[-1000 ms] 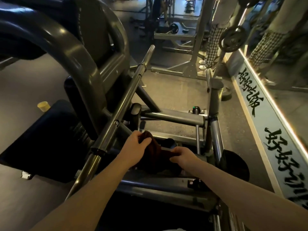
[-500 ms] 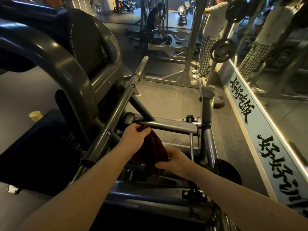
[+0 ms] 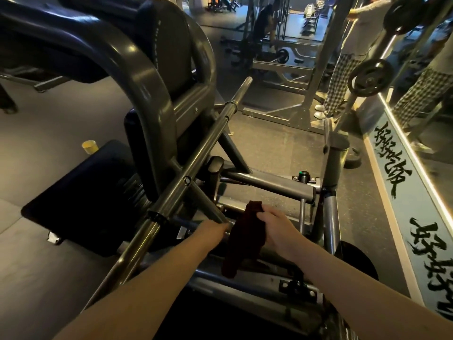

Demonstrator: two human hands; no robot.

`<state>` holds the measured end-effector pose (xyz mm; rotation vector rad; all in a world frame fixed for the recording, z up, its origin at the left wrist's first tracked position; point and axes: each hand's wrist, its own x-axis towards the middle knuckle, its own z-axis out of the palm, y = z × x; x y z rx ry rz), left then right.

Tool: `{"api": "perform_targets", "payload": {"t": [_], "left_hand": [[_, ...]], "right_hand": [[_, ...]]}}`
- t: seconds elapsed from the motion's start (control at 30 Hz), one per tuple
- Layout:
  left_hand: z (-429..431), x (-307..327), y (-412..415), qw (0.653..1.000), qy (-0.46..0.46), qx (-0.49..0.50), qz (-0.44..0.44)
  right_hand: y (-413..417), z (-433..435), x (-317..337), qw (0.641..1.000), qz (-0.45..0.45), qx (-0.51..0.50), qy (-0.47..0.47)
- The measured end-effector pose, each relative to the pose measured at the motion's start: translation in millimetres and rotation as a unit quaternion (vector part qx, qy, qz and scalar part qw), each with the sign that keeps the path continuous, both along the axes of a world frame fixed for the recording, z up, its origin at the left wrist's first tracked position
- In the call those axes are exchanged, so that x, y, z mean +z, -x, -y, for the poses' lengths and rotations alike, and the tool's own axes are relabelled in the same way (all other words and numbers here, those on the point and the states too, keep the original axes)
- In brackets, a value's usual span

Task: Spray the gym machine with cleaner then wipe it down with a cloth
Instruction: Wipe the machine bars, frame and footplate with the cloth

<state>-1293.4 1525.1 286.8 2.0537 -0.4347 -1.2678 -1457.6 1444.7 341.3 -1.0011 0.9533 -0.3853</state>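
From the head camera, the right hand (image 3: 277, 225) is curled around the upper end of a dark red cloth (image 3: 244, 238), which hangs down over the low crossbars of the gym machine (image 3: 147, 77). The left hand (image 3: 212, 232) reaches to the cloth's left edge, beside the slanted chrome bar (image 3: 196, 153). Its fingertips are hidden, so I cannot tell whether it grips anything. A yellow cup (image 3: 89, 146) stands on the floor behind the black pad (image 3: 81, 192).
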Motion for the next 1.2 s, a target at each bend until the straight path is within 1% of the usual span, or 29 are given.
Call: {"api": "perform_targets", "payload": {"t": [0.03, 0.07, 0.2, 0.27, 0.33, 0.37, 0.43, 0.47, 0.57, 0.63, 0.77, 0.8, 0.87, 0.9, 0.93, 1.0, 1.03, 1.07, 1.1, 1.13, 1.17, 1.2], "left_hand": [[-3.4, -3.5, 6.3, 0.998, -0.028, 0.018, -0.051], [-7.1, -7.9, 10.9, 0.994, -0.034, 0.027, -0.097], [-20.0, -22.5, 17.6, 0.975, 0.072, 0.059, -0.200], [-20.8, -23.8, 18.7, 0.966, 0.109, 0.074, -0.223], [-20.5, -22.8, 15.9, 0.966, 0.131, 0.068, -0.213], [-20.5, -21.7, 13.9, 0.970, 0.135, 0.061, -0.195], [-21.9, -19.4, 8.0, 0.978, 0.139, 0.050, -0.150], [-22.5, -16.6, 5.6, 0.981, 0.141, 0.039, -0.128], [-22.8, -7.3, -0.6, 0.992, 0.127, -0.019, -0.020], [-22.3, -1.4, -3.9, 0.993, 0.103, -0.042, 0.039], [-18.3, 11.4, -8.0, 0.988, 0.086, -0.059, 0.116], [-17.2, 12.3, -9.3, 0.984, 0.090, -0.073, 0.134], [-18.7, 14.2, -13.6, 0.979, 0.088, -0.119, 0.140], [-19.0, 15.8, -15.9, 0.974, 0.072, -0.154, 0.151], [-19.5, 19.0, -17.5, 0.960, 0.048, -0.203, 0.186], [-18.2, 24.8, -17.7, 0.907, -0.010, -0.287, 0.308], [-17.4, 28.2, -16.6, 0.879, -0.027, -0.302, 0.367], [-15.8, 29.6, -15.7, 0.863, -0.030, -0.300, 0.406], [-14.2, 29.5, -15.4, 0.858, -0.029, -0.291, 0.422], [-13.2, 27.8, -14.7, 0.861, -0.021, -0.280, 0.424], [-12.2, 25.1, -14.0, 0.867, -0.016, -0.272, 0.418], [-12.0, 24.3, -11.3, 0.867, -0.009, -0.269, 0.419]], "right_hand": [[-1.7, -1.5, -1.1, 1.000, 0.006, -0.010, -0.017], [-2.2, -3.0, -1.9, 0.999, 0.016, -0.014, -0.035], [-0.5, -6.3, -2.2, 0.998, 0.029, -0.004, -0.053], [1.5, -6.9, -2.8, 0.999, 0.026, 0.008, -0.022], [5.2, -5.4, -7.1, 0.996, -0.018, 0.046, 0.068], [6.5, -4.0, -9.2, 0.991, -0.049, 0.055, 0.109], [8.9, -1.4, -11.3, 0.984, -0.100, 0.045, 0.143], [10.6, -0.1, -12.4, 0.981, -0.122, 0.039, 0.146], [17.2, 9.2, -28.7, 0.961, -0.219, 0.040, 0.162], [20.4, 15.4, -42.6, 0.956, -0.257, 0.015, 0.139], [26.0, 22.2, -54.4, 0.959, -0.264, -0.045, 0.098], [26.5, 22.6, -54.4, 0.961, -0.255, -0.049, 0.092], [27.9, 21.6, -53.2, 0.970, -0.227, -0.048, 0.077], [28.8, 22.7, -52.5, 0.973, -0.214, -0.050, 0.073], [30.6, 24.3, -52.4, 0.975, -0.202, -0.050, 0.072], [38.6, 24.8, -47.7, 0.982, -0.168, -0.008, 0.087], [43.3, 24.9, -45.4, 0.979, -0.161, 0.042, 0.117], [48.4, 25.6, -44.6, 0.965, -0.173, 0.110, 0.165], [52.7, 27.0, -44.9, 0.937, -0.206, 0.179, 0.217], [54.8, 28.9, -48.3, 0.897, -0.260, 0.234, 0.271], [54.8, 29.3, -51.8, 0.847, -0.319, 0.270, 0.330], [53.3, 29.9, -54.7, 0.802, -0.360, 0.285, 0.382]]}}
